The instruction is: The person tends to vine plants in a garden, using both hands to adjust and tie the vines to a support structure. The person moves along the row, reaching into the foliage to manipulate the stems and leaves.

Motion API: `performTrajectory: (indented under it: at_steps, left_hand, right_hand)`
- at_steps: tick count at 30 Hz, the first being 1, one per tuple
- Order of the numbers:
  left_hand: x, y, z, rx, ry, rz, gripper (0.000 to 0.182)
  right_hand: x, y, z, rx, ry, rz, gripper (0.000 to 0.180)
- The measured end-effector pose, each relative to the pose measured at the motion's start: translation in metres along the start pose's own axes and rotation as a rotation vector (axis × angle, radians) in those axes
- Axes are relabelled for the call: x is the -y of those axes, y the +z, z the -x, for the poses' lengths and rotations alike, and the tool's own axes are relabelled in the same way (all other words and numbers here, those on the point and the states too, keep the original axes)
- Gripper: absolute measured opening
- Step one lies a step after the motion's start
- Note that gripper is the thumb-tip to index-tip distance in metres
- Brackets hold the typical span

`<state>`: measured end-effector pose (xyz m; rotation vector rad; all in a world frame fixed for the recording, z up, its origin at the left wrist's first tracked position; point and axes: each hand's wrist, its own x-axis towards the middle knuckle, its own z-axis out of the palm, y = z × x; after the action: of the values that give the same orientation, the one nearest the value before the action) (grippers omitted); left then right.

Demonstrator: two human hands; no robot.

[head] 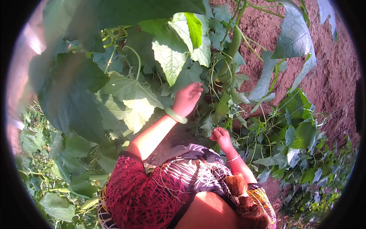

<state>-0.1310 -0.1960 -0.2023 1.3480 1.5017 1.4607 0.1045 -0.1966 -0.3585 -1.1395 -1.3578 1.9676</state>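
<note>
My left hand (pixel 187 98), with a pale green bangle (pixel 176 115) at the wrist, is raised among the leaves with its fingers loosely bent. I see nothing held in it. To its upper right, a long green gourd (pixel 235 43), luffa-like, hangs among curling tendrils (pixel 213 75). Lower and nearer my body, my right hand (pixel 222 138) pinches thumb and fingers together at the edge of a small green leaf (pixel 208 126). A thin bracelet (pixel 233 158) circles that wrist. Foliage partly hides the gourd's lower end.
Broad vine leaves (pixel 71 94) crowd the left side and overhang the top, close to the camera. Bare reddish-brown soil (pixel 328 83) lies at right, with thin lines crossing it. More low vines (pixel 303 134) spread at the lower right. A sunlit leaf (pixel 137 111) hangs beside my left forearm.
</note>
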Motion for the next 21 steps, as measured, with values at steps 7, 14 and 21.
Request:
performTrajectory:
  at_steps: [7, 14, 21]
  left_hand:
    - [-0.061, -0.114, 0.044, -0.570, 0.392, -0.072, 0.049]
    - [-0.106, -0.229, 0.052, -0.541, 0.429, 0.727, 0.042]
    - [-0.153, -0.296, -0.027, -0.178, 0.143, 0.554, 0.036]
  right_hand:
    - [0.007, 0.043, -0.011, 0.137, -0.048, 0.061, 0.013]
    - [0.080, 0.093, -0.025, 0.426, -0.141, 0.289, 0.035]
    - [0.234, 0.205, -0.019, 0.211, -0.750, 0.663, 0.025]
